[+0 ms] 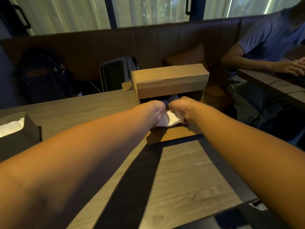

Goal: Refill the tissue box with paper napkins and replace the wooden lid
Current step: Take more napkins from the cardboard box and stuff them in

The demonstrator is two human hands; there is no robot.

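Observation:
A wooden tissue box stands on its side near the table's far edge, its open face turned toward me. My left hand and my right hand meet at that opening, both closed on a white wad of paper napkins. More white paper shows inside the dark opening. A flat wooden lid lies on the table just in front of the box, under my wrists.
A dark tissue box with white tissue showing sits at the table's left edge. Behind the table runs a brown bench with a dark backpack and a bag. A person sits at the right at another table.

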